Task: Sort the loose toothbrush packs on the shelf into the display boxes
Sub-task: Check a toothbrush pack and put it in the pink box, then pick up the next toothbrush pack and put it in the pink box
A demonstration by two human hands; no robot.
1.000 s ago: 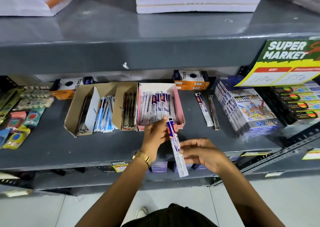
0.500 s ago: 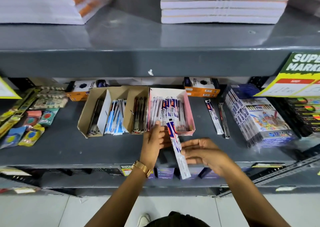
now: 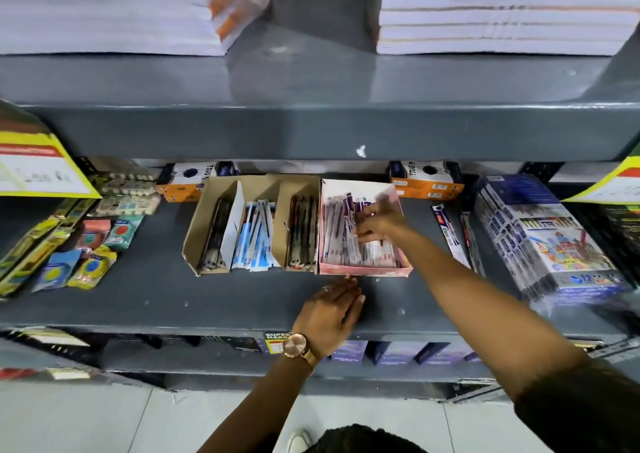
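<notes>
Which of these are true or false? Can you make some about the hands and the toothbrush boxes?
1. The right hand reaches into the pink box. True.
2. The left hand holds a toothbrush pack. False: it rests flat on the shelf, holding nothing.
3. Two loose packs lie right of the pink box. True.
4. The watch is on the right wrist. False: it is on the left wrist.

Motion-blurred right hand (image 3: 377, 224) over packs (image 3: 346, 245)
</notes>
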